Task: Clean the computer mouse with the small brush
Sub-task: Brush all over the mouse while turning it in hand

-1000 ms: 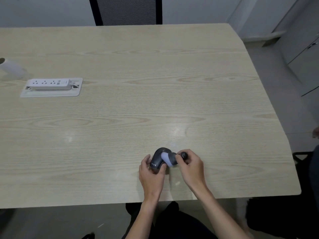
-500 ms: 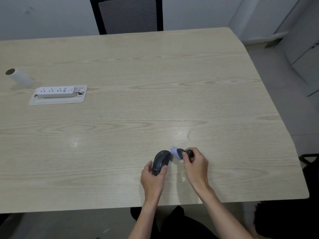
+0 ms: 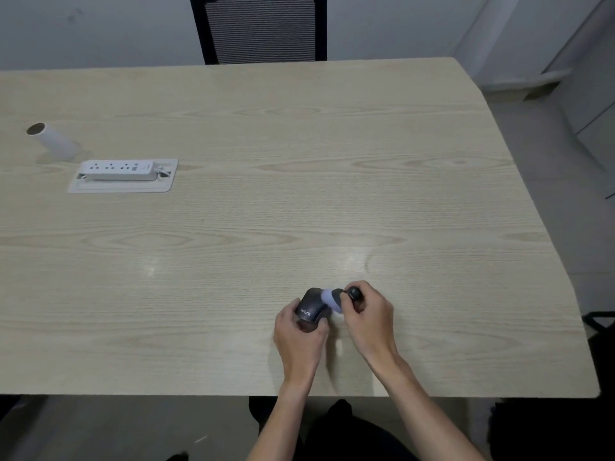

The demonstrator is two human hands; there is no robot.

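A black computer mouse (image 3: 311, 307) with white lettering lies near the front edge of the wooden table (image 3: 299, 194). My left hand (image 3: 301, 341) grips its rear end and tilts it. My right hand (image 3: 367, 322) holds a small brush (image 3: 342, 297) with a black handle and pale lavender bristles. The bristles press against the mouse's right side. Fingers hide part of the handle and the back of the mouse.
A white power strip (image 3: 116, 170) rests in a recessed tray (image 3: 121, 188) at the left. A cardboard tube (image 3: 53, 138) lies behind it. A black mesh chair (image 3: 259, 28) stands at the far side. The table's right edge curves inward.
The brush head has swept back from the mouse's front tip onto its right side. Both hands stay in the same spot. The view has tilted, showing more of the far wall.
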